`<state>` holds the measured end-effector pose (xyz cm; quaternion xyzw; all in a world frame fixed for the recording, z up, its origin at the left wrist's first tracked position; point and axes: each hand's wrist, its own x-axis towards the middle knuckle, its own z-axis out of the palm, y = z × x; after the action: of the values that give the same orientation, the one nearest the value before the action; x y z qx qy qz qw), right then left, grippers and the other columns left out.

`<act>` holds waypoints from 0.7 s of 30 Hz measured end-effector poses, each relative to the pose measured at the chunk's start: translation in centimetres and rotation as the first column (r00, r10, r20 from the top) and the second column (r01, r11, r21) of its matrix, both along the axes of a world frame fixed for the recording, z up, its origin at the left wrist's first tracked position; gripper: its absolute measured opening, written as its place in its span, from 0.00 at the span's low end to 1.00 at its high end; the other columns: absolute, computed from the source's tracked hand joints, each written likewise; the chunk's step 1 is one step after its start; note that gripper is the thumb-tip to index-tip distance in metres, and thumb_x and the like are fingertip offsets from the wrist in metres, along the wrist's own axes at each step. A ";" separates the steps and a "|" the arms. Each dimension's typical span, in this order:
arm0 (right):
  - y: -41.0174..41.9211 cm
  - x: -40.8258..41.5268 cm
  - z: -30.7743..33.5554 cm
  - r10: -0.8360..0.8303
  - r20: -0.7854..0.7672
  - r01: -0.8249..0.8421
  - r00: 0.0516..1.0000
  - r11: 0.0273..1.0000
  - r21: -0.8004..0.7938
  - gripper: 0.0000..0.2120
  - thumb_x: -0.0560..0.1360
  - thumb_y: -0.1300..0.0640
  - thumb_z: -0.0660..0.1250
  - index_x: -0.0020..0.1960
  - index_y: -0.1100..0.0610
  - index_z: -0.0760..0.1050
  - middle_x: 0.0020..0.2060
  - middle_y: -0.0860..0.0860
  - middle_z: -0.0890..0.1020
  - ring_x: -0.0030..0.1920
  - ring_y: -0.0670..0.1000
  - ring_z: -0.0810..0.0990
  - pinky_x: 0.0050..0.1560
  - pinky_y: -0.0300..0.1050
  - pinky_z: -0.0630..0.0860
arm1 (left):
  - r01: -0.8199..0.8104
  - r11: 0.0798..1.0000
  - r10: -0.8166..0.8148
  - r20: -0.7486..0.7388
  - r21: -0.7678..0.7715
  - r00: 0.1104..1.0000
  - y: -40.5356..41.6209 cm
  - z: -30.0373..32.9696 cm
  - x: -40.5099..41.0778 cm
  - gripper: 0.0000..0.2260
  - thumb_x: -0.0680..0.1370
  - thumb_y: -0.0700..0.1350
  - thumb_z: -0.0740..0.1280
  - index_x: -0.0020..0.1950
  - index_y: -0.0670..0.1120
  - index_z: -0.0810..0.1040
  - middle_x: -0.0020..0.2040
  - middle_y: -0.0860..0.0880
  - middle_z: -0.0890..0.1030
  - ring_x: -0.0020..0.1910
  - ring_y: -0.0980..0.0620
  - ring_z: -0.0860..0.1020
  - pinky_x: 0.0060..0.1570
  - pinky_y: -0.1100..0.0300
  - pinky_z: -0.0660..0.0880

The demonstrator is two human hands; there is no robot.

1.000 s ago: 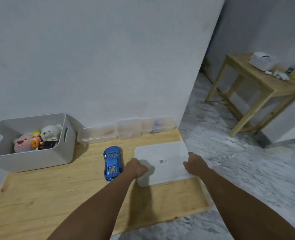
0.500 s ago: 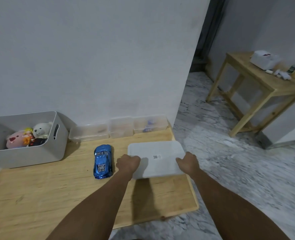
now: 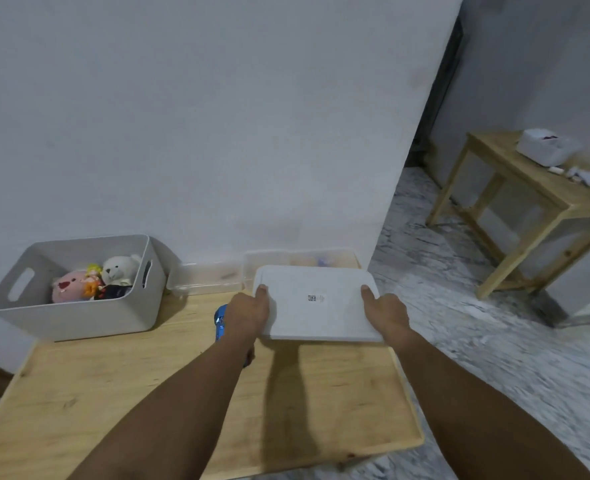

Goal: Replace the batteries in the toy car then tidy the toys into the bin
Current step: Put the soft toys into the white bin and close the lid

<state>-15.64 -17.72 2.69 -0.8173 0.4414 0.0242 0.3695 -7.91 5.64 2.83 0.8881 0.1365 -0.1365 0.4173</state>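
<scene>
I hold a flat white lid (image 3: 316,303) with a small printed code above the wooden table (image 3: 148,393). My left hand (image 3: 250,311) grips its left edge, thumb on top. Its right edge is gripped the same way by my right hand (image 3: 385,311). The blue toy car (image 3: 221,322) lies on the table, mostly hidden under my left wrist. A grey bin (image 3: 79,320) at the table's back left holds a pink plush (image 3: 66,285), a white teddy bear (image 3: 118,270) and a small yellow-orange toy (image 3: 92,277).
A row of clear plastic boxes (image 3: 210,277) lines the wall behind the lid. The table's right edge drops to a marbled floor (image 3: 477,341). A second wooden table (image 3: 528,209) with a white box and small items stands at the far right.
Both hands have lifted the white lid off the table and carried it toward the clear boxes at the wall. The car has become mostly covered by my left wrist.
</scene>
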 end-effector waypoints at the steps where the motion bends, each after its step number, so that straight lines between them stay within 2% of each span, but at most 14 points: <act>1: 0.8 0.6 0.4 0.021 0.006 -0.021 1.000 1.000 -0.013 0.33 0.78 0.37 0.55 0.62 0.66 0.73 0.59 0.63 0.78 0.58 0.62 0.77 0.55 0.50 0.73 | 0.009 1.000 -0.009 0.009 0.018 1.000 1.0 0.3 0.4 0.29 0.80 0.60 0.57 0.60 0.33 0.76 0.57 0.37 0.79 0.56 0.38 0.77 0.49 0.55 0.70; 4: 3.4 2.5 1.2 0.082 0.045 -0.081 0.996 0.996 -0.027 0.34 0.79 0.37 0.51 0.64 0.67 0.72 0.60 0.63 0.77 0.60 0.62 0.76 0.59 0.52 0.73 | 0.010 0.999 -0.014 0.067 0.052 0.998 3.9 1.0 2.0 0.30 0.79 0.61 0.56 0.58 0.34 0.77 0.56 0.37 0.80 0.55 0.38 0.78 0.47 0.55 0.71; 9: 9.1 6.4 2.8 0.134 0.100 -0.129 0.986 0.990 -0.053 0.32 0.81 0.40 0.47 0.66 0.65 0.71 0.64 0.64 0.75 0.64 0.63 0.73 0.65 0.54 0.70 | -0.067 0.997 0.057 0.225 0.040 0.973 9.4 3.1 4.6 0.25 0.80 0.58 0.57 0.55 0.37 0.78 0.51 0.39 0.81 0.49 0.39 0.78 0.47 0.54 0.72; 11: 11.8 8.0 3.3 0.160 0.137 -0.152 0.978 0.986 -0.066 0.30 0.82 0.43 0.47 0.65 0.65 0.72 0.64 0.63 0.75 0.63 0.63 0.73 0.64 0.54 0.70 | -0.106 0.989 0.073 0.294 0.098 0.953 12.0 4.1 5.6 0.23 0.80 0.57 0.58 0.53 0.38 0.79 0.50 0.38 0.81 0.51 0.38 0.79 0.48 0.51 0.74; 13: 14.6 9.4 3.7 0.174 0.171 -0.162 0.970 0.983 -0.083 0.27 0.82 0.46 0.48 0.63 0.65 0.74 0.62 0.63 0.77 0.62 0.63 0.75 0.62 0.52 0.70 | -0.146 0.979 0.089 0.348 0.140 0.933 14.8 4.8 6.5 0.20 0.80 0.55 0.58 0.53 0.39 0.78 0.50 0.38 0.81 0.52 0.37 0.79 0.50 0.49 0.74; 16: 18.8 11.4 4.0 0.196 0.213 -0.176 0.957 0.978 -0.108 0.24 0.81 0.49 0.50 0.56 0.65 0.77 0.56 0.63 0.80 0.56 0.62 0.77 0.55 0.50 0.72 | -0.175 0.965 0.084 0.404 0.196 0.911 19.1 5.6 8.2 0.16 0.79 0.50 0.59 0.49 0.38 0.78 0.47 0.37 0.81 0.49 0.37 0.78 0.44 0.52 0.71; 18: 21.5 12.7 4.4 0.208 0.243 -0.187 0.948 0.976 -0.108 0.21 0.81 0.50 0.52 0.51 0.65 0.77 0.53 0.62 0.81 0.53 0.61 0.78 0.50 0.49 0.72 | -0.198 0.963 0.105 0.418 0.184 0.902 22.1 6.2 9.5 0.14 0.78 0.48 0.59 0.44 0.38 0.78 0.44 0.38 0.81 0.46 0.38 0.78 0.42 0.53 0.69; 21: 25.4 14.6 5.2 0.244 0.275 -0.228 0.930 0.970 -0.088 0.17 0.80 0.53 0.54 0.51 0.64 0.77 0.49 0.60 0.81 0.50 0.60 0.78 0.45 0.45 0.70 | -0.241 0.962 0.168 0.414 0.131 0.894 26.4 7.3 11.4 0.14 0.77 0.48 0.59 0.41 0.40 0.79 0.42 0.40 0.80 0.44 0.39 0.78 0.45 0.52 0.73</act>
<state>-1.05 7.64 7.91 -0.8692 0.2828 -0.0612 0.4010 3.48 32.04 10.13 0.9116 0.1531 0.1052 0.3667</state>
